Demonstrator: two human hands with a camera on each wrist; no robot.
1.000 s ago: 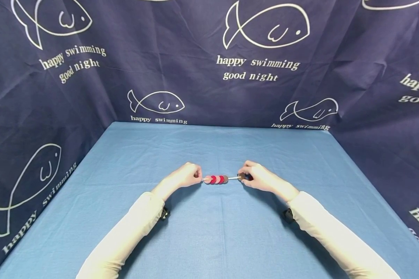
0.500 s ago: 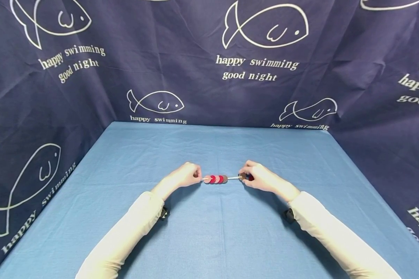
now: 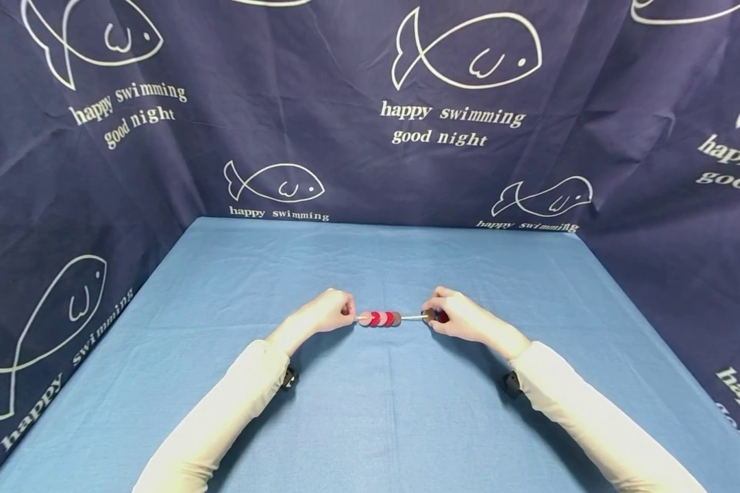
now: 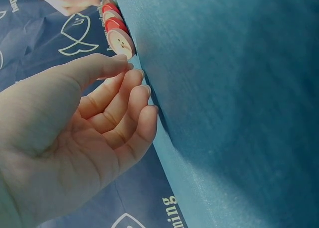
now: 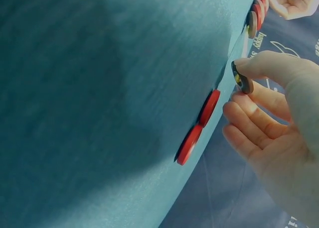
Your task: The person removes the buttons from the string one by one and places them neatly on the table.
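Observation:
In the head view a thin, straight white strand (image 3: 413, 318) runs between the two hands. Pink, red and brown buttons (image 3: 380, 319) sit threaded in a close row along its left part; holes show in the nearest pink button (image 4: 121, 44) in the left wrist view. My left hand (image 3: 334, 309) pinches the strand's left end between thumb and index finger. At the other end my right hand (image 3: 459, 315) pinches a single brown button (image 5: 242, 80), with the strand's end right at it. Under the right hand, two red discs (image 5: 209, 108) lie on the cloth.
Blue cloth (image 3: 321, 411) covers the table. Dark blue curtains (image 3: 358, 103) with white fish prints stand behind it and at both sides. A small black device (image 3: 290, 376) is worn at the left wrist, another (image 3: 512, 383) at the right.
My right hand has shifted slightly right with the brown button, and red now shows beneath it in the head view. The left hand and the row of buttons stay nearly in place.

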